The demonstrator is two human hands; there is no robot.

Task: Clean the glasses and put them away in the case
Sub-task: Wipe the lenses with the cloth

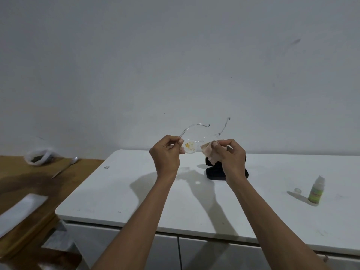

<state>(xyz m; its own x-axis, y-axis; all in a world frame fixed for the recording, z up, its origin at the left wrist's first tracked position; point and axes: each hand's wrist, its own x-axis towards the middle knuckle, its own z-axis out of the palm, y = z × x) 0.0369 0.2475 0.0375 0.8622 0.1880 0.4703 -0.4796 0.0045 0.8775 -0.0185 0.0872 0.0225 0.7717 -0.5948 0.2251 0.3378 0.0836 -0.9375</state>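
I hold clear-framed glasses (pixel 191 147) up in front of the wall, temples unfolded and pointing away from me. The left lens carries yellow-orange smears. My left hand (pixel 165 154) pinches the frame at the left hinge. My right hand (pixel 230 155) presses a beige cloth (pixel 207 152) against the right lens, which the cloth hides. Behind and below my right hand, a black glasses case (pixel 215 174) lies open on the white tabletop (pixel 136 191), partly covered by my wrist.
A small spray bottle (pixel 316 190) with a green label stands at the right, its clear cap (pixel 298 190) beside it. On the wooden counter (pixel 29 182) at the left lie a spoon (pixel 66 166), a plastic bag (pixel 39 155) and a white board (pixel 19 211).
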